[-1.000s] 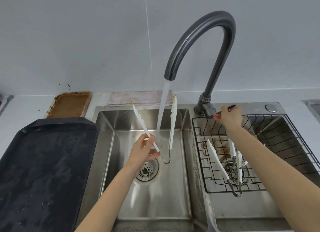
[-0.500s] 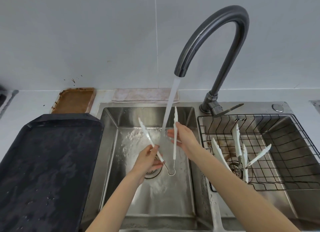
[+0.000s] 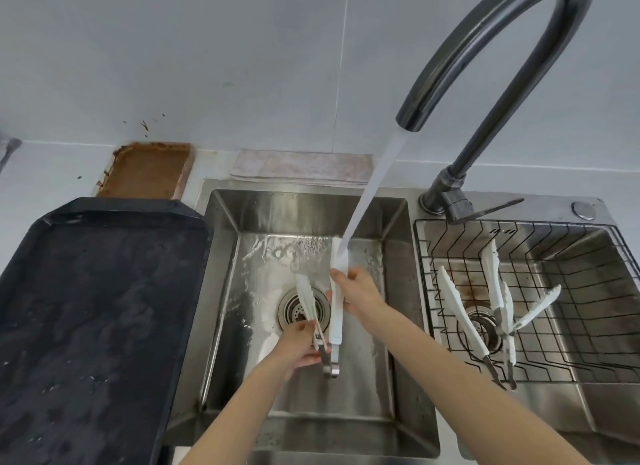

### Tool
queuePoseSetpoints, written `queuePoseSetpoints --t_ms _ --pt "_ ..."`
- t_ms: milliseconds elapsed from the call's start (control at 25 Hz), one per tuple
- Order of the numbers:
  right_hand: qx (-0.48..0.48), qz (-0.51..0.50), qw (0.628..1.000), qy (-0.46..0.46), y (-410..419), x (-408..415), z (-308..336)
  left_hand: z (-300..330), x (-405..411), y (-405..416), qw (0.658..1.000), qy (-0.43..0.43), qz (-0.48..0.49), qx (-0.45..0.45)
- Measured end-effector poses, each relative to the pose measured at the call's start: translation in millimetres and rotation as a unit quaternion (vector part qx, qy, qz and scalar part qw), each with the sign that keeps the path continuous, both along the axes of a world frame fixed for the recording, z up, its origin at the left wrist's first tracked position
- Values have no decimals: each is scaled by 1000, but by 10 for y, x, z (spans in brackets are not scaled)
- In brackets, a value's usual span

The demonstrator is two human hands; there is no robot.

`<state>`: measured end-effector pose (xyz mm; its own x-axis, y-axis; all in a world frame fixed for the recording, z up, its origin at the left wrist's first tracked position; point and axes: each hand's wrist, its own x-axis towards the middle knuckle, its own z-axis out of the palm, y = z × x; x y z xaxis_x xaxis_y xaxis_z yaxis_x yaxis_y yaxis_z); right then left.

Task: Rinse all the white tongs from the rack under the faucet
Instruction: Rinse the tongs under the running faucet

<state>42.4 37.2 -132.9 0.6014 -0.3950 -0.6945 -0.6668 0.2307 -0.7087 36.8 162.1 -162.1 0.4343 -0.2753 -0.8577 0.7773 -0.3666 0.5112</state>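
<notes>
White tongs (image 3: pixel 335 320) with a metal hinge hang over the left sink basin (image 3: pixel 388 326), arms pointing up. My left hand (image 3: pixel 296 343) is shut on the left arm near the hinge. My right hand (image 3: pixel 355 293) grips the right arm higher up, where the water stream (image 3: pixel 367 194) from the dark curved faucet (image 3: pixel 491 66) lands. More white tongs (image 3: pixel 464 322) (image 3: pixel 498 301) rest in the black wire rack (image 3: pixel 568 329) over the right basin.
A large wet black tray (image 3: pixel 93 319) fills the counter on the left. Behind it sits a brown tray (image 3: pixel 145 171), and a folded cloth (image 3: pixel 301 166) lies behind the sink. The faucet lever (image 3: pixel 495 208) points right.
My right hand left the faucet lever a second ago and took hold of the tongs' right arm. The tongs sank lower into the basin and their arms came closer together.
</notes>
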Motion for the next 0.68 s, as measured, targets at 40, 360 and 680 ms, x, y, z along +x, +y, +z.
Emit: queuePoseSetpoints --t_ms 40,360,680 --pt "-12 8 1000 0 14 -6 -30 -18 -4 9 1000 3 0 2" --pt "-94 103 990 -1 64 -83 -126 -68 -40 32 997 -14 70 1" --pt "8 18 1000 17 37 24 -179 123 192 10 962 -184 201 -27"
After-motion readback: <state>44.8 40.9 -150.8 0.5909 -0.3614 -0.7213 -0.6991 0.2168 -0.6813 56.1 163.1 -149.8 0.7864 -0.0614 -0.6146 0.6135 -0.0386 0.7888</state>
